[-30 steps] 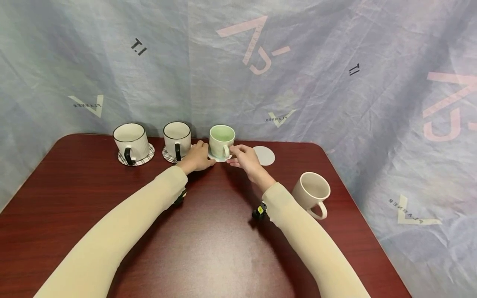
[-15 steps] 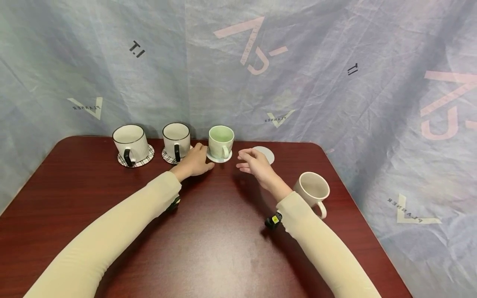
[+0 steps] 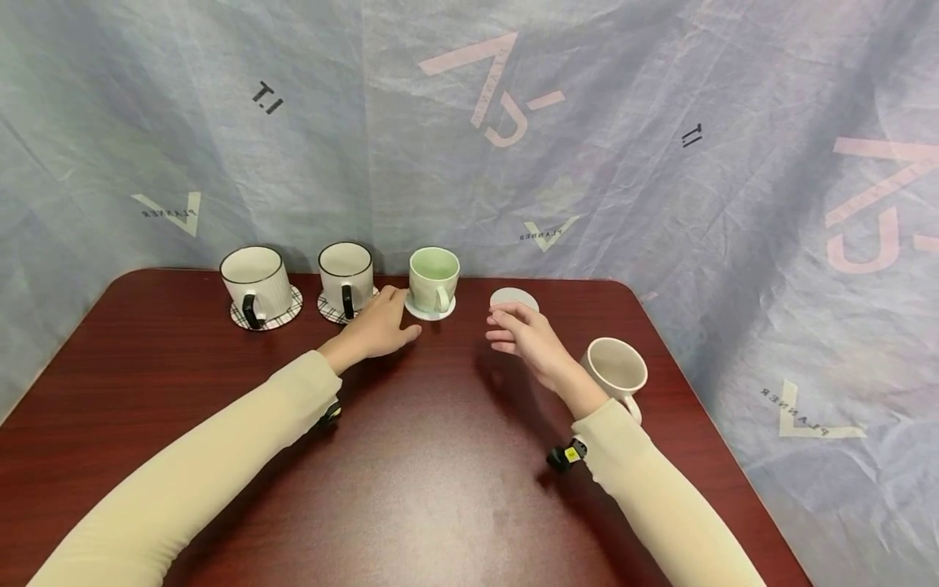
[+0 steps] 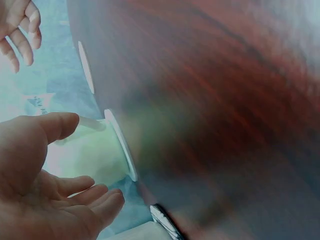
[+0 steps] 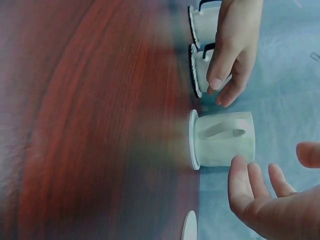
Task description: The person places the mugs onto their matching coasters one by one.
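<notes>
A light green mug (image 3: pixel 433 281) stands upright on a white round coaster (image 3: pixel 431 315) near the table's back edge, its handle facing me. Just left of it my left hand (image 3: pixel 372 323) is held with fingers spread, gripping nothing. In the left wrist view the thumb and fingers stand apart before the mug. My right hand (image 3: pixel 531 338) hovers to the right of the mug, fingers loosely bent and holding nothing. Behind its fingertips lies a second white coaster (image 3: pixel 513 298), partly covered by the hand. A cream mug (image 3: pixel 616 364) stands at the right, partly hidden by my right forearm.
Two white mugs with black rims and black handles, one far left (image 3: pixel 267 285) and one nearer my left hand (image 3: pixel 346 273), stand on checked coasters. A grey printed cloth (image 3: pixel 440 122) hangs right behind the dark red table (image 3: pixel 411 473).
My right hand has left the green mug's handle and coaster and moved right, towards the second coaster. The left hand has drawn back slightly. The green mug stays on its coaster.
</notes>
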### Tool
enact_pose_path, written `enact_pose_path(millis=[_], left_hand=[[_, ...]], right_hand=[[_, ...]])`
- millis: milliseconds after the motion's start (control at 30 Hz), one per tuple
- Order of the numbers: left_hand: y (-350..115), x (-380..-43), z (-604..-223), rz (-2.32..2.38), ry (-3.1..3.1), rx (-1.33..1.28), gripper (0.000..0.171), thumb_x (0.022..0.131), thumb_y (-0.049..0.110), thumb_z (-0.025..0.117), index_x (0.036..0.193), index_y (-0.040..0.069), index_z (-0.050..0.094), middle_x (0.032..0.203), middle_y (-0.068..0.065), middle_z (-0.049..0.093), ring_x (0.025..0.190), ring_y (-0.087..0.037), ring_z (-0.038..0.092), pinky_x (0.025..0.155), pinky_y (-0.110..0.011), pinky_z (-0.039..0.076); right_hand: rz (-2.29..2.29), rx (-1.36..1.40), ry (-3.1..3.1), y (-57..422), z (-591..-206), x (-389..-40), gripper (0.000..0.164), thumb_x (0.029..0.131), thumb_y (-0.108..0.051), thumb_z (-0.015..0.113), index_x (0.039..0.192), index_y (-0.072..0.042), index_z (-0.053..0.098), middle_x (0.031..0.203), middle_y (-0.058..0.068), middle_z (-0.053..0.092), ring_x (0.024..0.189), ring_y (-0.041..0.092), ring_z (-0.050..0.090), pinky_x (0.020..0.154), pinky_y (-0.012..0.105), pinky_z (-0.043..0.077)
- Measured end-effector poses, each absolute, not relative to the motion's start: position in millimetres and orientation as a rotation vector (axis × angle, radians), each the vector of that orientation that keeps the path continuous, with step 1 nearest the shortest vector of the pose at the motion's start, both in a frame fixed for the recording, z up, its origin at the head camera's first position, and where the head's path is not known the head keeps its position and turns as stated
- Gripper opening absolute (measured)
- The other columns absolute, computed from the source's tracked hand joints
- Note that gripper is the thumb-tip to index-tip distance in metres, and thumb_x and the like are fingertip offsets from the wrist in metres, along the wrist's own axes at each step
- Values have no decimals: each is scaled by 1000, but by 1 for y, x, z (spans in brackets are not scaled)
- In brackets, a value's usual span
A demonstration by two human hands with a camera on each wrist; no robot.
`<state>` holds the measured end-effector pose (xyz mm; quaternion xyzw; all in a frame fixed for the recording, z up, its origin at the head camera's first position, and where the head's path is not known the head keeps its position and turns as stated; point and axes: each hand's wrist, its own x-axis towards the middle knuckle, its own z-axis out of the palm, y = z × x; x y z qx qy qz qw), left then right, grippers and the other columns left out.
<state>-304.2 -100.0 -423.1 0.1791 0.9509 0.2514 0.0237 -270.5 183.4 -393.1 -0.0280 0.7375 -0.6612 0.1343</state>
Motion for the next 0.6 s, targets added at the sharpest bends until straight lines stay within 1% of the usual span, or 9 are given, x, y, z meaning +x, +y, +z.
enact_pose_path(millis=[100,167,233,367,467,600], left_hand=[[-99,-298,-420,791,2945,573,79,103,29,69,159,-12,33,156,-31,41,146,-46,42,122,-58,34],[-96,-295,-418,802,2938,588,79,103,29,68,160,-11,32,157,-31,40,147,-46,42,122,-57,35],[-94,-292,-417,811,2931,601,79,103,31,68,161,-9,32,159,-29,39,147,-45,43,122,-57,35],[-89,-285,-415,820,2927,627,76,103,32,68,159,-6,36,159,-26,41,148,-42,43,122,-55,36],[-86,-279,-413,829,2931,649,74,102,31,69,158,-7,39,158,-27,42,148,-42,42,122,-55,36],[-83,-274,-411,848,2918,658,74,102,31,69,159,-5,38,161,-25,41,151,-41,40,123,-56,35]], right_hand=[[-1909,-95,2131,190,-390,-261,45,111,-25,57,148,1,51,141,19,59,120,28,67,103,40,57],[-1909,-101,2122,195,-389,-255,47,111,-25,56,150,2,49,143,19,57,123,30,66,104,40,57],[-1916,-108,2111,199,-389,-249,47,112,-24,56,150,2,48,144,19,56,123,29,65,104,40,57],[-1925,-127,2099,205,-388,-240,43,111,-24,56,148,-1,50,144,18,56,118,23,67,104,39,57],[-1923,-148,2106,210,-388,-234,44,112,-24,56,148,-1,49,144,18,55,120,25,65,105,39,56],[-1926,-163,2116,216,-387,-227,45,112,-24,55,149,0,47,145,18,54,123,28,64,105,39,56]])
